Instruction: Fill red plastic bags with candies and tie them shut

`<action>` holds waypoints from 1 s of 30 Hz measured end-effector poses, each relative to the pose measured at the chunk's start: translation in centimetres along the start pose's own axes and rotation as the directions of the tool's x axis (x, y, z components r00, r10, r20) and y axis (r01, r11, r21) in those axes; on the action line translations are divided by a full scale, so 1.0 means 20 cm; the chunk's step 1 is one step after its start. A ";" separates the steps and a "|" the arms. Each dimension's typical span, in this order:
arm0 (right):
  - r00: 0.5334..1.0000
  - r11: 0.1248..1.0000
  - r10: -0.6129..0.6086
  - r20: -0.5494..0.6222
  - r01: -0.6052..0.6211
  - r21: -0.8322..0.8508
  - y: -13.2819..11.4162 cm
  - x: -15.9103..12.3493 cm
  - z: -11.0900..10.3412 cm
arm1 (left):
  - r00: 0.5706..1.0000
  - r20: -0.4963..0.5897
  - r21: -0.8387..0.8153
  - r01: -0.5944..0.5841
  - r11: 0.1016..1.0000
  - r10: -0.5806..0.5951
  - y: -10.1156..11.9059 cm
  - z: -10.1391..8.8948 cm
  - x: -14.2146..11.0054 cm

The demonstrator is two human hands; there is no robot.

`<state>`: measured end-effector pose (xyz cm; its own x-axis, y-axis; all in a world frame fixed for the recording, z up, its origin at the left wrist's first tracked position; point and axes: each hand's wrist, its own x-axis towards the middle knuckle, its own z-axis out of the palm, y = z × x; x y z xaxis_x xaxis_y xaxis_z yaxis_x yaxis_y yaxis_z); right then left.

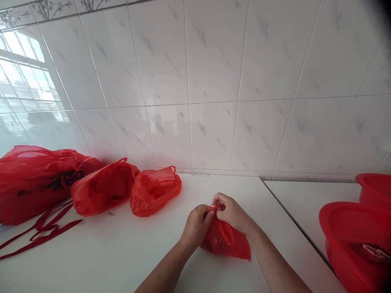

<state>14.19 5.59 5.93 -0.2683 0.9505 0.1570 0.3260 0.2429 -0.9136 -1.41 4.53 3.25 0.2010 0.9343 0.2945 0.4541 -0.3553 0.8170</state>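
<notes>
A small red plastic bag (225,241) lies on the white counter (128,252) in front of me. Both hands pinch its gathered top. My left hand (197,224) grips the bag's neck from the left, fingers curled shut. My right hand (232,211) holds the same knot or handles from the right, fingers closed over the red plastic. The bag's body bulges below and between my wrists. What is inside it is hidden.
Three more red plastic bags lie at the left: a large printed one (36,179), a middle one (102,188) and a smaller one (154,189). Red strips (42,232) trail beside them. Red strainer baskets (357,240) stand at the right. A tiled wall (214,81) backs the counter.
</notes>
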 end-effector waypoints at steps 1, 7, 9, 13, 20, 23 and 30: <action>1.000 1.000 0.009 -0.029 -0.010 -0.018 0.01 0.01 0.01 | 1.000 0.006 -0.007 -0.003 1.000 0.003 0.00 0.01 0.00; 0.988 0.978 0.019 -0.152 -0.050 -0.204 0.01 0.02 0.06 | 1.000 -0.012 -0.008 0.008 1.000 -0.008 -0.03 0.03 0.00; 0.986 0.958 0.021 -0.165 -0.066 -0.278 0.00 0.02 0.08 | 0.999 -0.031 0.004 0.016 1.000 -0.016 -0.03 0.03 0.00; 0.990 0.972 0.034 -0.134 -0.064 -0.227 0.00 0.01 0.08 | 0.998 -0.060 0.046 -0.003 0.999 0.006 -0.04 0.03 0.00; 0.985 0.961 0.171 -0.009 -0.165 0.220 0.01 -0.01 0.00 | 0.988 -0.052 0.186 -0.131 0.974 0.143 -0.02 0.03 -0.04; 0.984 0.940 0.177 -0.005 -0.168 0.296 0.01 -0.01 -0.01 | 0.985 -0.055 0.210 -0.147 0.966 0.162 -0.03 0.04 -0.04; 0.960 0.805 0.231 -0.160 -0.096 0.586 0.13 0.05 -0.01 | 0.967 -0.068 0.227 -0.223 0.948 0.244 -0.02 0.11 -0.10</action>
<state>14.95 7.25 3.71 -0.0377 0.9993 -0.0001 -0.2432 -0.0092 -0.9699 -0.18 2.66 1.27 0.2458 0.8192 0.5182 0.5829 -0.5521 0.5962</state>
